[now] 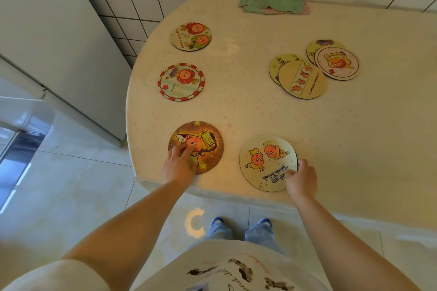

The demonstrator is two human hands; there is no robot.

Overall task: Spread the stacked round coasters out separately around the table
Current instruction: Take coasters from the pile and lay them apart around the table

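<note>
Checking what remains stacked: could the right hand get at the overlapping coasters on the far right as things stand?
Probably yes. The right hand rests on the near cream coaster, and only bare table lies between it and the overlapping coasters. It would have to let go and stretch forward.

The round coaster (191, 36) in the upper middle of the frame is showing the words "Have a nice day" along its left edge. The pale coaster (268, 162) at the lower middle, by the right hand (300, 178), is showing blue letters upside down; "are" is the only word clear enough to read. The long-strip coaster (303, 79) on the right is carrying a line of tiny letters, too small to read. The shirt (236, 269) at the bottom is showing curly writing, also too blurry to read.
</note>
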